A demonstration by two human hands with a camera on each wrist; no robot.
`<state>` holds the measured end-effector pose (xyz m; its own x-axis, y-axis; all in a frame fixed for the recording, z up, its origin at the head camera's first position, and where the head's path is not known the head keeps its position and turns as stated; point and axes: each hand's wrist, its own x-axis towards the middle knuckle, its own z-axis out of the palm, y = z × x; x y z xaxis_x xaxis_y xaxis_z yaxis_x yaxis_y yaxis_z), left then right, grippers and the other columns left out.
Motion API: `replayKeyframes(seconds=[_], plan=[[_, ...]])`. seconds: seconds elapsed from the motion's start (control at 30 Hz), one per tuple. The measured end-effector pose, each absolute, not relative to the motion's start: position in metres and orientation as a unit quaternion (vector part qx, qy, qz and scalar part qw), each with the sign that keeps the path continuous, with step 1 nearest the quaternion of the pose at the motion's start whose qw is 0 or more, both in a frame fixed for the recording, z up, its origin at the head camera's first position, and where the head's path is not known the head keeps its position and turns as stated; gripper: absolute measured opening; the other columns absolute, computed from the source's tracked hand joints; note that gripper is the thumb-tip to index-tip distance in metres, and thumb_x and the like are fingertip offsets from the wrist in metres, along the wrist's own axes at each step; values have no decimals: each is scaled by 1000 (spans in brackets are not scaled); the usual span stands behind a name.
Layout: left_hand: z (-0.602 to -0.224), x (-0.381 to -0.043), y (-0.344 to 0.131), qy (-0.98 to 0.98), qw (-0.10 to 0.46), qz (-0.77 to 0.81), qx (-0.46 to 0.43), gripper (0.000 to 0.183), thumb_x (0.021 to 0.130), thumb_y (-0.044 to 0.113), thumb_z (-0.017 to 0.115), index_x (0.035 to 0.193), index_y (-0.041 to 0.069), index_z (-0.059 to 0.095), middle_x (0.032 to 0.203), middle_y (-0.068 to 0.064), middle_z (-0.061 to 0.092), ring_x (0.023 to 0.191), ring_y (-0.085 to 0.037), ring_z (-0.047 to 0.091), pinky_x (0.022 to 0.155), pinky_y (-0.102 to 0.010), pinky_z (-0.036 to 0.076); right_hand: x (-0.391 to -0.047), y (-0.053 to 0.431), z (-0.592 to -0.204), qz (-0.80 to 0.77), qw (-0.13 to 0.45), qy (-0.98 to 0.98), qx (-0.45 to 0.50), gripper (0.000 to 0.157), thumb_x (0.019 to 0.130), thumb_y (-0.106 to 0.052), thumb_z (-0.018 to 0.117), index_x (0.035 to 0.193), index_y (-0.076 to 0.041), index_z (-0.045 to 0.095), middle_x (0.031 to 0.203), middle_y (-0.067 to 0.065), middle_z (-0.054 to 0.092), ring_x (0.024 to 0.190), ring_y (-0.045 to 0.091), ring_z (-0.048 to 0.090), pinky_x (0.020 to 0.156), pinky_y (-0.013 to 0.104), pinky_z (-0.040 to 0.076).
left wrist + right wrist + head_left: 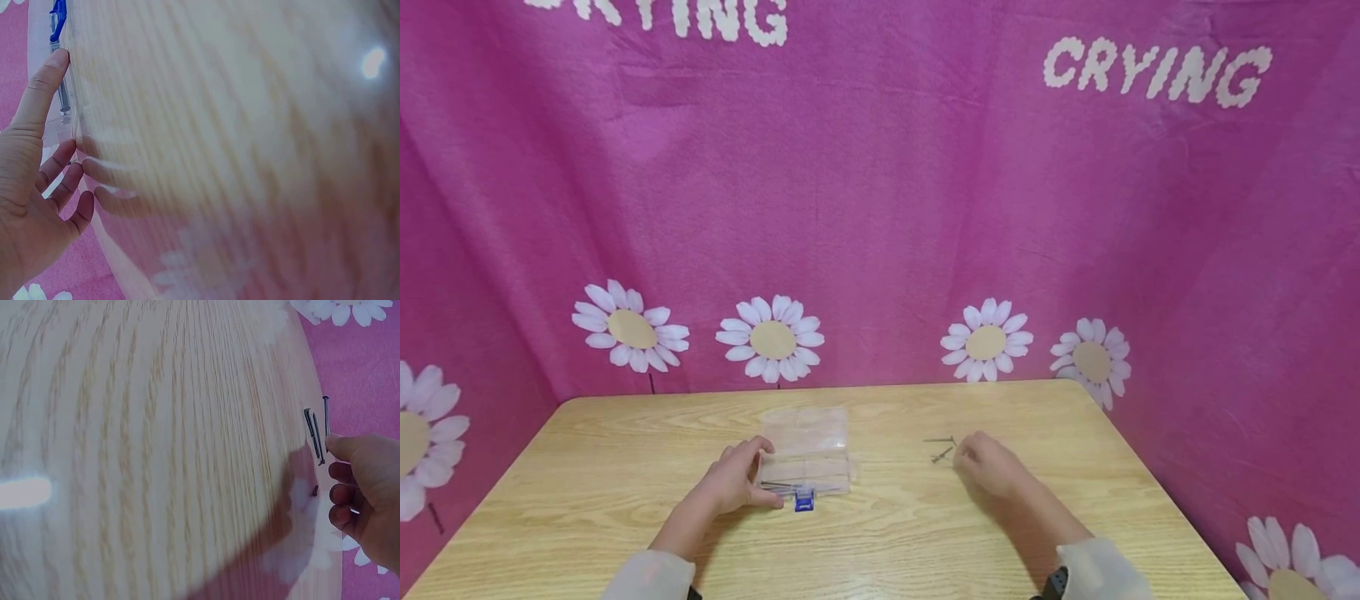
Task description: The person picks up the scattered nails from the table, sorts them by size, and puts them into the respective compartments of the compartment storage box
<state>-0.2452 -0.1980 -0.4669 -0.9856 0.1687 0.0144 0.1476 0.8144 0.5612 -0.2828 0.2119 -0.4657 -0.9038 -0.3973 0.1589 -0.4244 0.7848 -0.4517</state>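
Note:
A clear plastic box [831, 471] lies on the table with its lid [805, 429] folded back. My left hand [733, 477] holds the box at its left end, thumb along the front wall near the blue latch [804, 501]. Long, thin metal pieces [778, 485] lie inside, along the front. To the right, my right hand [992, 467] is low over the table. In the right wrist view its thumb and forefinger pinch a nail [325, 412], head end outward. A few loose nails [317, 440] lie beside those fingertips.
The wood-grain table [880, 550] reaches back to a pink curtain [880, 208] printed with white daisies. Curtain also hangs along both sides. Glare shows on the tabletop in both wrist views.

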Motion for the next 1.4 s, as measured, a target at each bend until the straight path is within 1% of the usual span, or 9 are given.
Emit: replayKeyframes(seconds=[0.23,0.57,0.6,0.73,0.83,0.93,1.03,1.17,1.4], plan=[[-467,-244,-198,952,18,294,84,77,54,39,89,115,14,50,92,0,52,91,-20,43,82,-46,37,-282,204,-466,261,21,-941,216,10,89,-15,59,86,-6,65,84,3,57,80,15,54,78,38,47],[-466,-243,-198,952,17,295,84,76,54,39,88,115,14,50,90,1,50,89,-18,42,81,-44,37,-281,192,-462,280,12,-926,254,12,88,-10,56,84,-6,67,81,0,60,80,14,55,77,34,46],[-466,-244,-198,952,17,295,84,76,54,39,88,115,14,50,90,1,50,89,-18,42,81,-43,37,-280,190,-460,285,9,-924,256,13,88,-10,56,83,-6,67,80,0,61,79,12,55,76,33,46],[-467,-245,-199,951,17,298,86,76,55,41,88,115,14,50,89,1,50,89,-19,42,80,-43,36,-279,181,-455,313,-16,-912,265,19,88,-7,54,73,-4,64,65,-4,54,61,7,50,62,26,46],[-469,-247,-200,950,19,299,85,77,54,42,88,115,14,50,89,2,50,90,-18,42,80,-42,36,-277,175,-452,328,-28,-905,269,20,88,-5,53,72,-2,64,62,-2,54,58,6,48,60,25,45],[-470,-247,-200,950,19,299,86,78,54,43,87,115,14,50,89,2,50,90,-19,42,80,-42,36,-277,170,-453,319,-11,-909,268,16,88,-7,53,80,-3,66,75,1,62,72,9,54,72,29,48],[-469,-247,-200,951,17,297,86,77,54,43,88,115,14,50,90,1,50,91,-20,43,81,-43,36,-277,165,-453,300,2,-916,268,14,88,-8,54,83,-5,67,82,3,64,80,14,57,79,34,49],[-468,-246,-200,952,16,294,85,76,54,42,88,114,15,50,92,1,51,91,-20,43,81,-44,37,-276,156,-451,292,-4,-922,255,11,89,-12,56,85,-5,65,87,4,61,82,15,55,77,36,48],[-467,-245,-200,950,16,299,88,75,55,40,88,114,14,50,90,1,50,88,-18,42,79,-41,37,-272,139,-446,295,-26,-927,231,14,91,-15,56,93,-5,65,91,5,59,83,15,53,76,38,46]])
